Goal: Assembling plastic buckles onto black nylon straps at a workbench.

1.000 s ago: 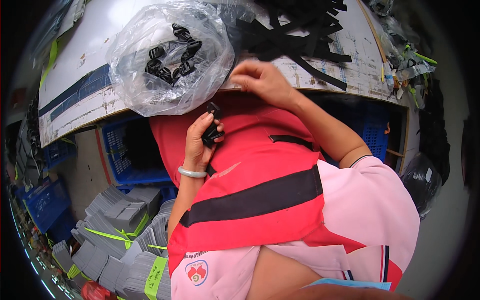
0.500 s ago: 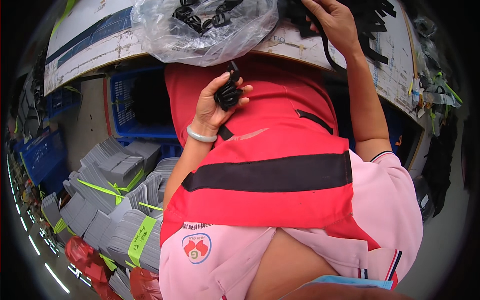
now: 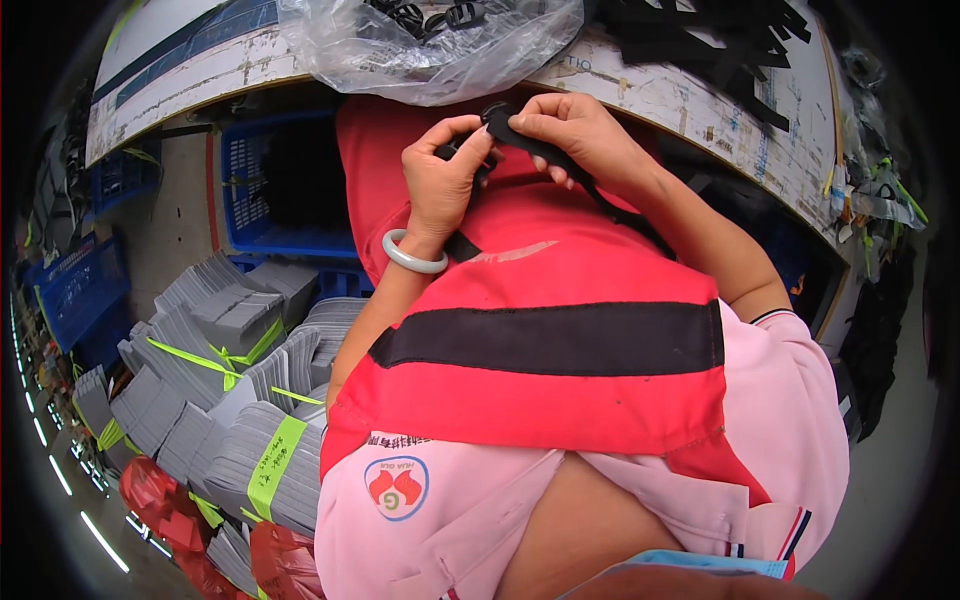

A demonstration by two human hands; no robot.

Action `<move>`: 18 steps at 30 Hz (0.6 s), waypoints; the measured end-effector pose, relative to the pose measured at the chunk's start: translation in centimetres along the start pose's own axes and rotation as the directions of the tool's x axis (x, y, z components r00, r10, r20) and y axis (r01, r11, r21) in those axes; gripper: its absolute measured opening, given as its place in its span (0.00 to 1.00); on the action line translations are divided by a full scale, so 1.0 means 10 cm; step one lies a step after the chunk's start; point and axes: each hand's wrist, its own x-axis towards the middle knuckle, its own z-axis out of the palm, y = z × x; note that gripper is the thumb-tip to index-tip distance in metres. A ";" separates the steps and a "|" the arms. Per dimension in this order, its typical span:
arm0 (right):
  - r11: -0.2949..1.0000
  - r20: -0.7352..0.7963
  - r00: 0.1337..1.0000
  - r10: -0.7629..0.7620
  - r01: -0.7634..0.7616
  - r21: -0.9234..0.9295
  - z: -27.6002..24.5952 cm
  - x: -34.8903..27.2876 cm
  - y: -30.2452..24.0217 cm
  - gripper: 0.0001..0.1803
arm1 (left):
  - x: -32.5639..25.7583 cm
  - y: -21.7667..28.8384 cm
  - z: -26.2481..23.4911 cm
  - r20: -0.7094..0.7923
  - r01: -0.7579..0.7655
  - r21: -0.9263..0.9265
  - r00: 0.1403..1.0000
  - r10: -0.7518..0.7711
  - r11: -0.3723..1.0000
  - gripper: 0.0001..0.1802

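Head view, looking down over a red apron (image 3: 570,410): at far left, grey stacks (image 3: 225,455) are standing bundled in yellow-green ties. Farther right and higher, a clear plastic bag (image 3: 430,70) is resting on the white surface (image 3: 640,88), with loose black buckles (image 3: 465,15) showing inside it.

Just below the bag, the left hand (image 3: 440,190) is curling closed, pinching one black buckle (image 3: 494,112) at its fingertips, while other small black pieces (image 3: 450,152) are sitting against its palm. Its forearm, wearing a pale bangle (image 3: 415,253), is rising from below, nearly upright.

The held buckle is sitting between the two hands, over the apron, near the edge of the surface. It is looking light, stiff and smooth, perhaps slippery, hardly fragile; its outer rim is seeming the best place to hold.

Next to the right, a black strap (image 3: 528,142) is meeting the buckle; whether it is threading through is too small to tell. It is looking light, soft and floppy, so holding it close to its end is probably keeping it firm.

The right hand (image 3: 595,140) is gripping that strap between thumb and fingers, its forearm slanting in from lower right, elbow bending outward. At upper right, more black straps (image 3: 700,45) are lying heaped.
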 end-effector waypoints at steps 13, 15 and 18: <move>0.937 -0.131 0.968 -0.214 0.242 0.254 0.16 0.15 0.19 0.12 | 0.05 0.06 0.05 0.093 -0.481 0.509 0.855 0.510 0.714 0.06; 0.935 -0.111 0.973 -0.201 0.225 0.275 0.14 0.17 0.17 0.13 | 0.07 0.07 0.02 0.246 -0.644 0.554 0.732 0.635 0.527 0.05; 0.961 0.013 0.988 -0.151 0.144 0.234 0.04 0.18 0.10 0.14 | -0.06 0.11 0.06 0.014 -0.106 0.095 0.994 0.105 0.990 0.04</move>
